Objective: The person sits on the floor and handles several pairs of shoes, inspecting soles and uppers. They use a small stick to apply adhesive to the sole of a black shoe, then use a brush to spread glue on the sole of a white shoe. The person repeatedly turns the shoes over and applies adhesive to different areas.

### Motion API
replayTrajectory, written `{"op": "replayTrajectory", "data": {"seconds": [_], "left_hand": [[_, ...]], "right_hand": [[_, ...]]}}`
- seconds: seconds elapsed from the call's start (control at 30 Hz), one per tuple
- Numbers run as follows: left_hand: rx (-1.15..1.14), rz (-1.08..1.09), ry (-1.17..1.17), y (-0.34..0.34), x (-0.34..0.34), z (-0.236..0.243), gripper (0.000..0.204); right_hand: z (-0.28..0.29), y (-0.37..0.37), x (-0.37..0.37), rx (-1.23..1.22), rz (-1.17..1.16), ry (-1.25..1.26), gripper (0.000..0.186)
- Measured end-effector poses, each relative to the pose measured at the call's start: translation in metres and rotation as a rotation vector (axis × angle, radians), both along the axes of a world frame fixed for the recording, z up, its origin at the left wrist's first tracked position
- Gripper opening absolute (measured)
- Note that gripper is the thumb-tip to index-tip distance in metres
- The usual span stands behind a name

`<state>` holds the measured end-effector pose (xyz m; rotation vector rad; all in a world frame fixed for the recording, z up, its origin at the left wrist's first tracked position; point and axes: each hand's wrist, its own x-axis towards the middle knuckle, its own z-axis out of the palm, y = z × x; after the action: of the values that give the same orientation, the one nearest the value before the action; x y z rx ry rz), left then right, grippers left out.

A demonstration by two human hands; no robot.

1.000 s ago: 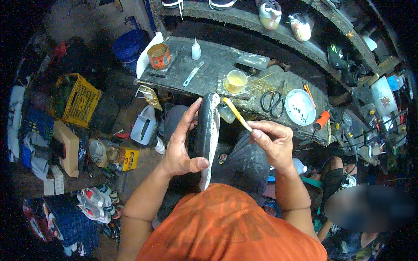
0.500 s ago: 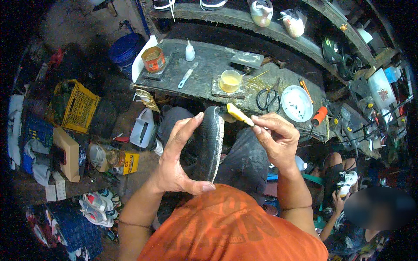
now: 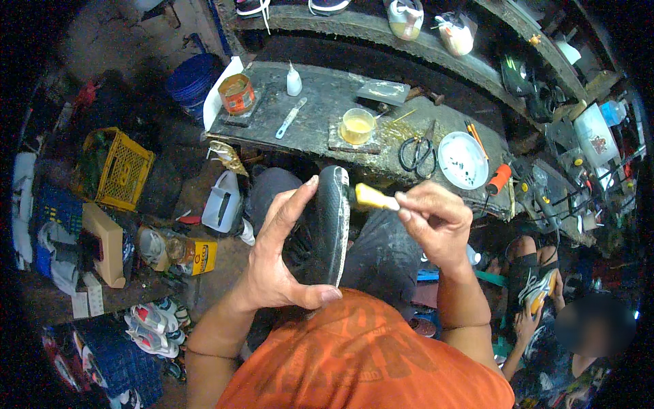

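Observation:
Upright in front of me, my left hand (image 3: 274, 252) grips a black shoe sole (image 3: 327, 228) between the thumb at its near end and the fingers along its far left side. The sole has a textured black face and a pale, rough edge on its right. My right hand (image 3: 439, 221) pinches the pale end of a small brush (image 3: 371, 197) with a yellow tip. That tip points left, close to the sole's pale edge; whether they touch I cannot tell. On the bench beyond stands a clear cup (image 3: 357, 126) of yellowish liquid.
The dark bench (image 3: 320, 92) holds a knife (image 3: 291, 118), a white squeeze bottle (image 3: 293, 81), an orange can (image 3: 237, 94), scissors (image 3: 417, 154) and a round white lid (image 3: 463, 160). Shoes line a shelf behind. At right, another person (image 3: 538, 327) holds a shoe. A yellow crate (image 3: 122, 169) stands left.
The brush has moved slightly down and swung flatter, nearer level. The sole has turned a little in my left hand. The other person has turned their shoe over.

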<state>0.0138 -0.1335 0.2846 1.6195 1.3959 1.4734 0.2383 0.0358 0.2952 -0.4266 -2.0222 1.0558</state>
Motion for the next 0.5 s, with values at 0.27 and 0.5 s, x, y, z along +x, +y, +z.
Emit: {"op": "replayTrajectory", "data": {"seconds": [0.27, 0.5], "left_hand": [[-0.011, -0.042, -0.170, 0.009, 0.009, 0.005, 0.129], [-0.012, -0.069, -0.184, 0.017, 0.016, 0.013, 0.131]], "right_hand": [[-0.014, -0.001, -0.011, -0.370, 0.087, 0.247, 0.024], [-0.049, -0.008, -0.050, -0.446, 0.201, 0.524, 0.020]]}}
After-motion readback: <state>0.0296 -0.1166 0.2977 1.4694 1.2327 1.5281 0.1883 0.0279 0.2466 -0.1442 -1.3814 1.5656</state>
